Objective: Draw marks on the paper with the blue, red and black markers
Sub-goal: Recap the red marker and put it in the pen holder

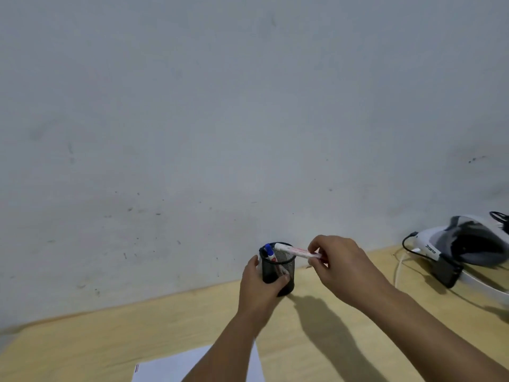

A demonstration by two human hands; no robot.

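My left hand [259, 288] wraps around a black mesh pen cup [278, 268] standing on the wooden desk [110, 340] near the wall. A blue-capped marker [269, 250] stands upright inside the cup. My right hand [341, 268] holds a white marker with red lettering [296, 250], lying nearly level with its far end over the cup's rim. A white sheet of paper [176, 366] lies at the desk's near edge, partly hidden under my left forearm. A small red mark shows at its left corner. No black marker is visible.
A grey wall [220, 106] rises right behind the desk. At the far right sits a grey and white headset device [468, 241] with a black box [447, 271] and cables [405, 244] trailing on the desk.
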